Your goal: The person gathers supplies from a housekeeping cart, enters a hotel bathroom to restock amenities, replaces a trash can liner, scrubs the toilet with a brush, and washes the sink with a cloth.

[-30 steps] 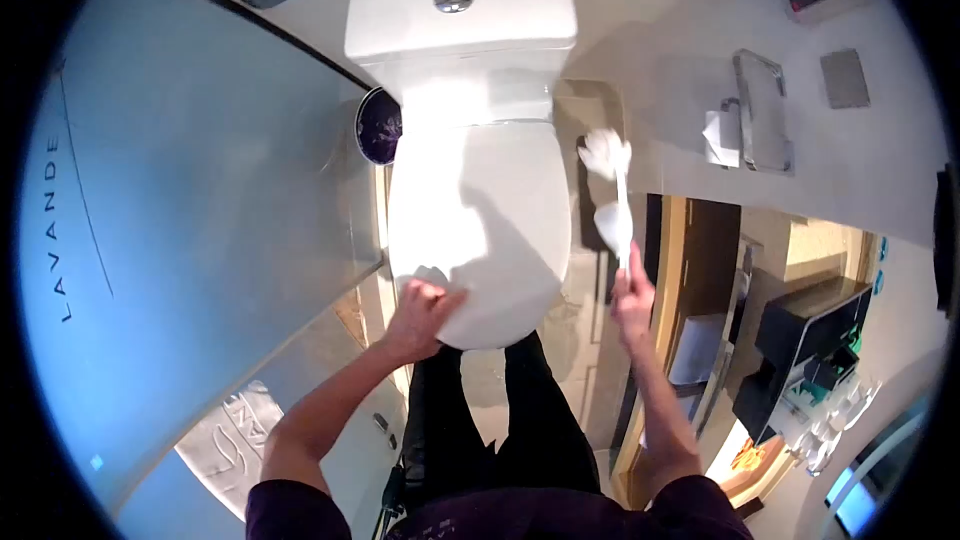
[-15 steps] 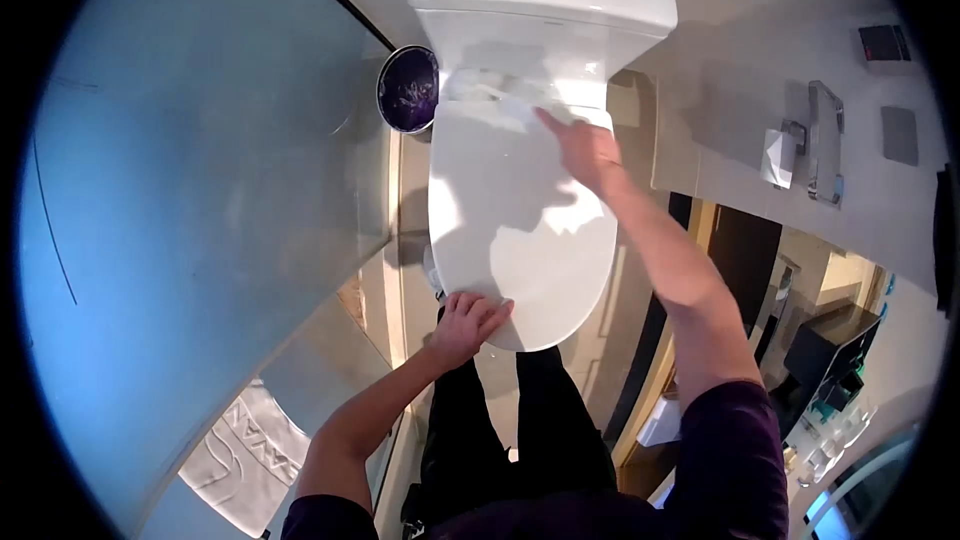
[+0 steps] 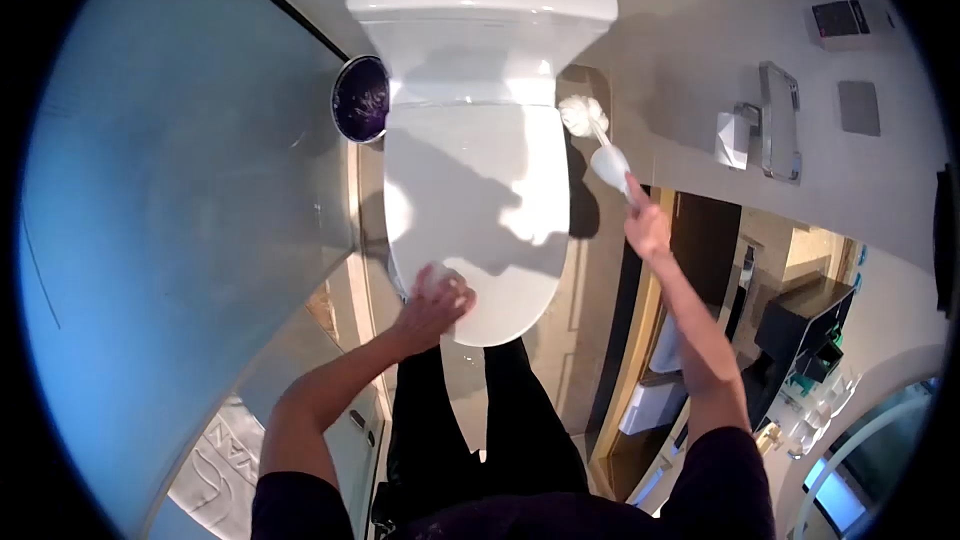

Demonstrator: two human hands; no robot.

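Note:
The white toilet (image 3: 480,50) stands in front of me with its lid (image 3: 470,170) down. To the right of it, my right hand (image 3: 648,228) is closed around the handle end of a white toilet brush (image 3: 610,166). Its pale, ruffled head points away from me, beside the back of the seat. My left hand (image 3: 437,302) is at the front left edge of the lid, blurred, with its fingers curled. Something pale shows between those fingers, but I cannot make it out.
A dark-lined bin (image 3: 361,100) stands left of the toilet, by a frosted glass panel (image 3: 200,170). On the right wall are a metal bar (image 3: 780,120) and a toilet paper holder (image 3: 732,139). A bath mat (image 3: 218,470) lies at lower left.
My right hand has moved from above the back of the lid to the right side and now holds the toilet brush. My left hand has lifted and curled. The view has shifted right.

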